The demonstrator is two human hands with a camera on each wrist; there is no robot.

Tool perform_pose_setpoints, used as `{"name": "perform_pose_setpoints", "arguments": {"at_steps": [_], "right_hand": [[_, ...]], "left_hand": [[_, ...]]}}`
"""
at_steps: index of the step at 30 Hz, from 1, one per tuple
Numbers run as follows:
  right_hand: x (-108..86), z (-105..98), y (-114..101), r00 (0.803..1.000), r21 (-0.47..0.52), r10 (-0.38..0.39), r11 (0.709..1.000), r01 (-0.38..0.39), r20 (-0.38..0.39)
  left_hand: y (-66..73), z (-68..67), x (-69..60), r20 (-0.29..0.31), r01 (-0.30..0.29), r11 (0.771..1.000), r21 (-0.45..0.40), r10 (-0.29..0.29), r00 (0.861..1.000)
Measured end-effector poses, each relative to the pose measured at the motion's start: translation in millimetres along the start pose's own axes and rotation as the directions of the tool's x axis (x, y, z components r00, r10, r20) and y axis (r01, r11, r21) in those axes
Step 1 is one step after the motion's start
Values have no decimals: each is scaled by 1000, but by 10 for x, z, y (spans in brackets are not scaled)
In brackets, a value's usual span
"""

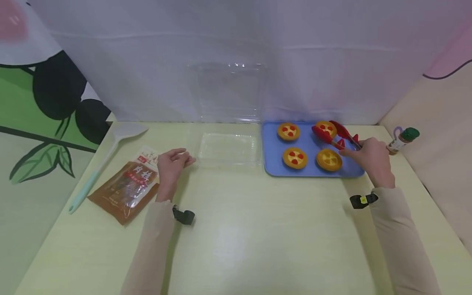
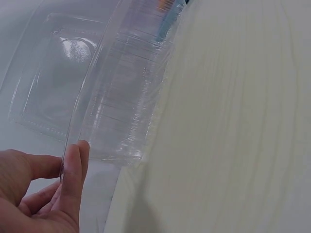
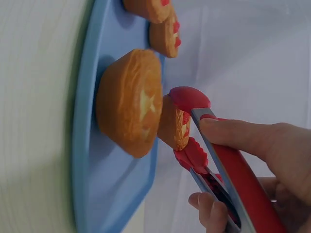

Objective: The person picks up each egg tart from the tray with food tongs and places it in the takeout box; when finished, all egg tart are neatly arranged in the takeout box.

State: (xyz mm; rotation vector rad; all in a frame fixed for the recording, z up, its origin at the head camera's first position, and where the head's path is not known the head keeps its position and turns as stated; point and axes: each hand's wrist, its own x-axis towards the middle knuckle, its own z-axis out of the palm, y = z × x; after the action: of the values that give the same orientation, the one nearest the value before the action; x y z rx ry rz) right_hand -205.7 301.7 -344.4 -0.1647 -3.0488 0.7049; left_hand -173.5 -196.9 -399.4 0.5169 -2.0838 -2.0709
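My left hand pinches the near edge of a clear plastic clamshell box between thumb and fingers. The box lies unfolded, its lid leaning up against the back cloth. In my right hand is a pair of red-tipped tongs, gripped by the handles. Their tips stand on either side of the far-right egg tart, topped with red pieces; whether both tips touch it I cannot tell. That tart sits on a blue tray, behind a plain-topped tart.
Two more red-topped tarts occupy the tray's left half. Right of it stands a green-capped bottle. Left of my left hand lie a brown spice packet and a spatula with a pale green handle. A cloth hangs behind the table.
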Motion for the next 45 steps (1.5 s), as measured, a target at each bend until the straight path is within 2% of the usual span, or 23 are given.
{"name": "perform_pose_setpoints", "arguments": {"at_steps": [13,21,25,29,36,45], "right_hand": [[-159,-115,-245,997,34,-75,997,75,-16],[-234,-120,-462,997,53,-74,996,73,20],[-262,-77,-585,994,52,-105,993,102,43],[-283,-8,-710,987,55,-155,987,153,35],[-289,140,-935,972,80,-236,969,235,5],[-277,333,-1286,957,114,-284,954,277,52]], "left_hand": [[12,42,28,-12,7,1000,-6,-7,1000],[-30,60,45,-8,5,1000,-18,-5,1000],[-33,73,47,-6,2,1000,0,-2,1000],[-45,88,50,-5,3,1000,15,-3,1000],[-71,106,75,-12,-2,1000,-21,2,1000],[-75,105,86,-32,-11,999,-34,10,999]]}}
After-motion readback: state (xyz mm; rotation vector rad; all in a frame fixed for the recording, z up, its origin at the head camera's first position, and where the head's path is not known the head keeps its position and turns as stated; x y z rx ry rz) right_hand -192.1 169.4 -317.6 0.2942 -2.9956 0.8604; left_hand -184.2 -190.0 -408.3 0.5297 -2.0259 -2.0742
